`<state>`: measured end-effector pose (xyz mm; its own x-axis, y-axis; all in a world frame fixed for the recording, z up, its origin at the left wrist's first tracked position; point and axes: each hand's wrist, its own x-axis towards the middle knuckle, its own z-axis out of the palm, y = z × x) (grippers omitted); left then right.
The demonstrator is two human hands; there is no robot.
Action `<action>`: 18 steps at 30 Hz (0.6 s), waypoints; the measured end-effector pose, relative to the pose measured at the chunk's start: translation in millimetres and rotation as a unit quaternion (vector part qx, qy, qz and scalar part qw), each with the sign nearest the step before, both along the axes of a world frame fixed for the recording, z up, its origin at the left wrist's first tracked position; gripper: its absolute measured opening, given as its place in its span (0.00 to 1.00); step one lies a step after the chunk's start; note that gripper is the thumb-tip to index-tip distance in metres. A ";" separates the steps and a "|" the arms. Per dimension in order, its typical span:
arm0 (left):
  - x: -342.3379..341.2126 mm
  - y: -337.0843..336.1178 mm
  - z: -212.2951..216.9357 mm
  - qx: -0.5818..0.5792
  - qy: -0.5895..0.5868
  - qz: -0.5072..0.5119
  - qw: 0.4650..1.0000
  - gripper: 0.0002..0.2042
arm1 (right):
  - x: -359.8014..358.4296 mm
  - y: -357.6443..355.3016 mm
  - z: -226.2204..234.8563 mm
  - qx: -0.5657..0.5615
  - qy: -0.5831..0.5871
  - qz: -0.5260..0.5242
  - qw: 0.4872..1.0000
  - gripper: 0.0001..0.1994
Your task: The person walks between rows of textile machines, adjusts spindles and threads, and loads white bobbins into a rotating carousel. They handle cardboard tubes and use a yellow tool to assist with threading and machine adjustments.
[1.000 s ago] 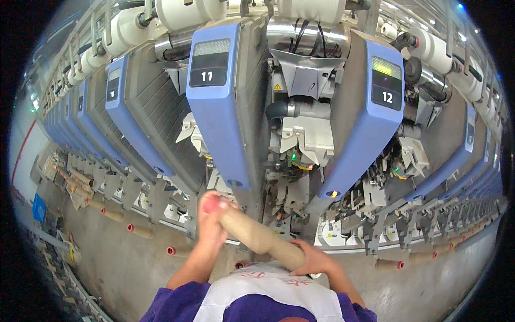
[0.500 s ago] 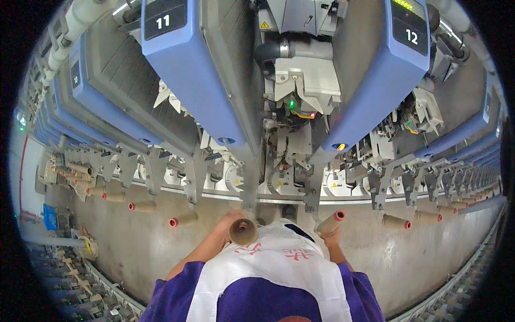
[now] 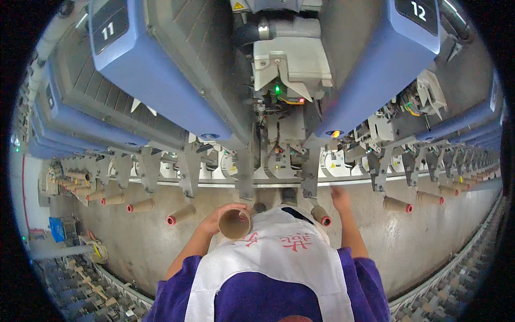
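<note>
My left hand (image 3: 221, 211) is wrapped round a brown paper cone (image 3: 234, 225), whose wide open end shows from above. This cone is in front of the white apron (image 3: 263, 241), left of its middle. My right hand (image 3: 339, 196) reaches forward close to the machine's front rail and is empty as far as it shows. Its fingers are foreshortened and blurred. Just left of it, a yarn cone (image 3: 320, 214) with a red tip stands on its own, apart from the hand.
Winding units with blue-edged housings (image 3: 370, 80) line the far side, with metal brackets (image 3: 310, 172) jutting toward me. Several red-tipped cones (image 3: 182, 214) stick out in a row below the front rail (image 3: 214, 184). Another machine row (image 3: 86, 284) lies behind at lower left.
My right hand has let go of the red-tipped cone and moved forward toward the rail. The cone now sits lower and to the left of it. My left hand keeps its cone, shifted slightly left.
</note>
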<state>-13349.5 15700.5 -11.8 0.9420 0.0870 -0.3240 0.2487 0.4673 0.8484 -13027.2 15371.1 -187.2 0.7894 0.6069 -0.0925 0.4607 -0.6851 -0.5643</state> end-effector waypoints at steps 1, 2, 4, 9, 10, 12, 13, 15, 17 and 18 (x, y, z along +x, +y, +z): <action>4.0 1.5 3.4 0.004 -0.021 -0.017 1.000 0.32 | 10.2 34.9 18.4 0.092 0.097 -0.029 0.991 0.15; 8.8 3.6 7.0 0.004 -0.047 -0.034 0.998 0.35 | 17.4 72.1 35.9 0.094 0.059 0.005 0.994 0.15; 19.3 9.1 15.7 0.051 -0.101 -0.079 0.990 0.41 | 24.0 146.4 62.3 0.198 0.071 0.086 0.974 0.18; 30.9 19.4 46.1 0.137 -0.158 -0.119 0.971 0.50 | 25.7 280.2 77.2 0.092 0.113 0.056 0.988 0.31; 29.8 19.7 51.3 0.151 -0.161 -0.103 0.970 0.50 | 26.5 293.2 78.0 0.071 0.112 0.045 0.990 0.33; 27.3 19.2 59.2 0.167 -0.156 -0.067 0.971 0.50 | 28.0 305.8 83.0 0.112 0.207 0.052 0.971 0.39; 26.6 18.6 61.8 0.174 -0.141 -0.043 0.974 0.51 | 27.8 306.7 87.0 0.119 0.210 0.073 0.968 0.38; 27.1 17.0 64.0 0.145 -0.113 0.023 0.983 0.49 | 24.2 300.0 96.5 0.221 0.357 0.143 0.896 0.23; 31.3 15.8 62.0 0.128 -0.123 0.090 0.980 0.46 | 14.3 284.5 104.9 0.226 0.342 0.125 0.904 0.15; 35.3 15.8 59.5 0.104 -0.107 0.120 0.982 0.45 | 6.2 274.8 107.9 0.249 0.303 0.112 0.913 0.12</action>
<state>-13314.3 15716.3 47.7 0.9311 0.3574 -0.0725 -0.0417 0.3018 0.9525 -13020.9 15645.9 -79.3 0.5350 0.8333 -0.1397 0.0579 -0.2011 -0.9779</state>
